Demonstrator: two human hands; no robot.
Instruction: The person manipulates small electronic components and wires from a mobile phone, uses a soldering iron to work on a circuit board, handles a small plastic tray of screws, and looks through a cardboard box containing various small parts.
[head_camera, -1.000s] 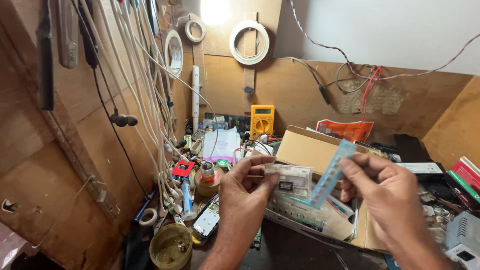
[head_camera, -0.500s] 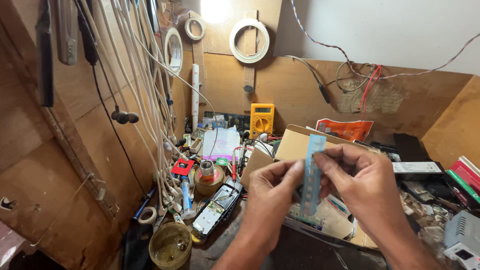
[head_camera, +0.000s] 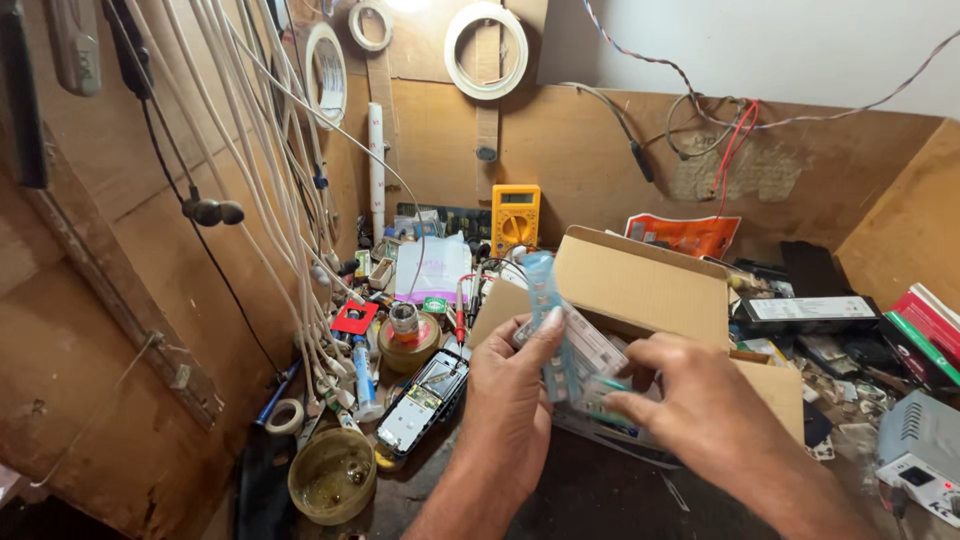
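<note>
**Two Hands and a Blue Strip at a Messy Bench**

Wooden walls stand all around a dark bench (head_camera: 600, 495) full of little things. Nearest to me are my own two hands. My left hand (head_camera: 512, 400) holds a thin light blue strip (head_camera: 548, 310) that stands almost straight up. My left fingers (head_camera: 543, 335) are closed on it, with the thumb pressed against its side. A clear packet (head_camera: 590, 345) sits right behind the strip, touching it. My right hand (head_camera: 700, 400) is just beside the left one. Its fingers (head_camera: 620, 405) are pinched shut on the low end of the clear packet, where I see a bit of green.

Down by my left arm sits a round tin (head_camera: 332, 475) with brown stuff inside. Near it lies an open phone (head_camera: 425, 400) with its insides showing. A small roll of tape (head_camera: 285, 416) lies close by too.

Just behind my hands is an open cardboard box (head_camera: 640, 285). Off to the right is a grey machine (head_camera: 920, 450).

Farther back, a yellow meter (head_camera: 515, 215) leans on the wall, and an orange bag (head_camera: 690, 235) lies near it. White cables (head_camera: 280, 200) hang down the left wall. High up hang rings of white tape (head_camera: 486, 50).
</note>
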